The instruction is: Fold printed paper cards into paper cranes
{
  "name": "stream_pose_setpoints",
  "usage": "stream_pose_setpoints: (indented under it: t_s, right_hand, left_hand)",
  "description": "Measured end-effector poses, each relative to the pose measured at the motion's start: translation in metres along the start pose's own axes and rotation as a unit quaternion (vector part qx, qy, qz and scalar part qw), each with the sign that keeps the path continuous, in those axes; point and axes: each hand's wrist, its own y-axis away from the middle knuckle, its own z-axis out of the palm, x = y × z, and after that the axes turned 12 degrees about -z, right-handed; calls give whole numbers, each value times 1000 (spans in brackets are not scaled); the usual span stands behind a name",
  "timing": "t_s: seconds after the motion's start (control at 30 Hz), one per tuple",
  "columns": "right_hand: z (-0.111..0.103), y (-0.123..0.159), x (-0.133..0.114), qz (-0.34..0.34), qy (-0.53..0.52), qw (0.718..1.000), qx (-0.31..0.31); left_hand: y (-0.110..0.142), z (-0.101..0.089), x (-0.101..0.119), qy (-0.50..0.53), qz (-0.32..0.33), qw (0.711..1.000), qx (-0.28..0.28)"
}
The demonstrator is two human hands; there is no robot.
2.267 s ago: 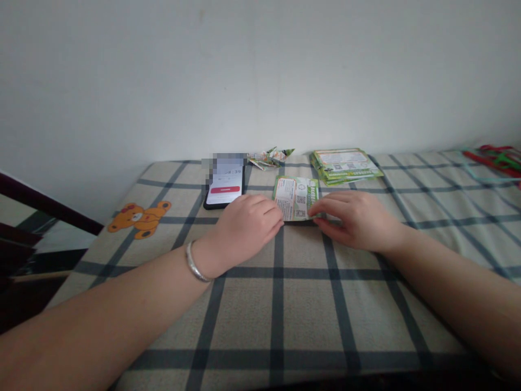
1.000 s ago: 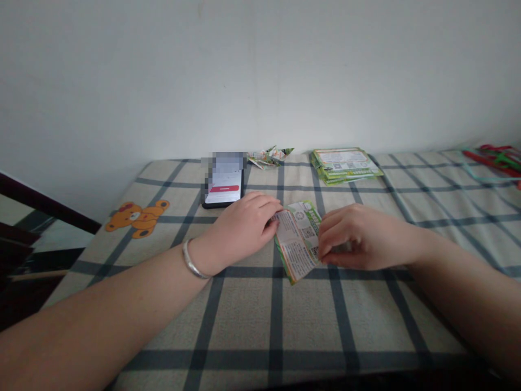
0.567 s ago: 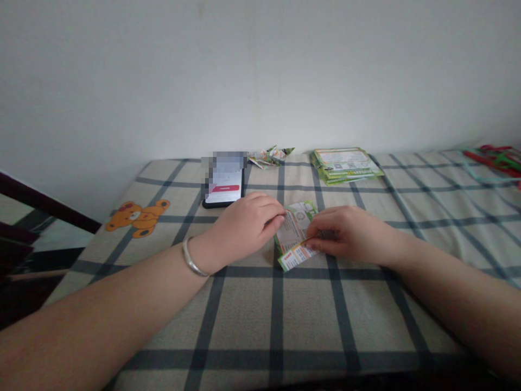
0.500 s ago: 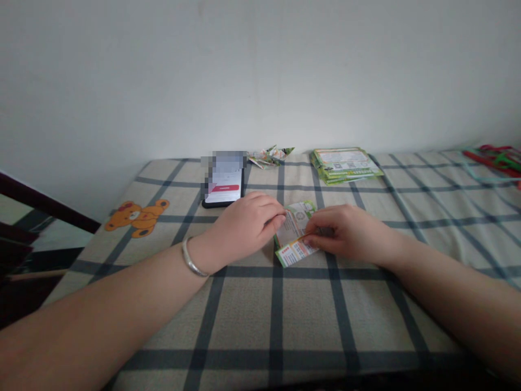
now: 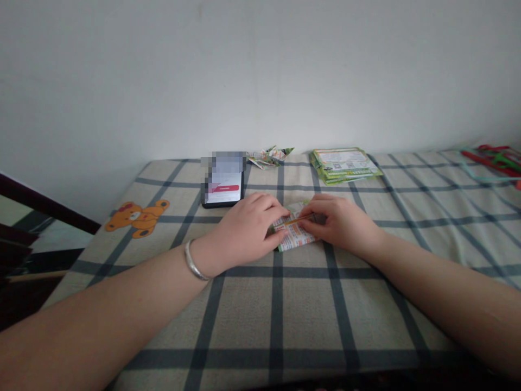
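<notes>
A partly folded printed leaflet (image 5: 296, 234), green-edged with orange and red print, lies on the checked tablecloth between my hands. My left hand (image 5: 256, 225), with a silver bangle at the wrist, pinches the leaflet's left edge between thumb and fingers. At the leaflet's right side my right hand (image 5: 336, 217) grips the folded flap, thumb below and fingers above. Part of the leaflet is hidden under the fingers of both hands.
A phone (image 5: 223, 187) with a lit screen lies beyond my left hand. Behind it are folded paper pieces (image 5: 271, 156). A stack of leaflets (image 5: 345, 164) sits near the wall. Red and green items (image 5: 499, 161) are at far right; a bear sticker (image 5: 138, 217) is at left.
The leaflet's near flap has been folded further up, away from me, covering more of its face. My right hand has moved slightly away and left; the left thumb now presses lower.
</notes>
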Motion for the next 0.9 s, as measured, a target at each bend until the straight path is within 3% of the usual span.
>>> stream_pose_setpoints:
  t_s: [0.2,0.5,0.67,0.9]
  right_hand:
    - [-2,3,7,-97,-26,992,76]
    - [-19,8,6,-202,-16,979,-12]
    - [-14,8,6,-193,-5,981,2]
    - [-5,6,10,-104,37,994,12]
  left_hand:
    - [1,0,0,-37,19,999,5]
    - [-1,1,-7,-36,35,999,4]
    - [-3,1,-9,-10,33,999,0]
    - [-5,0,-10,38,21,999,7]
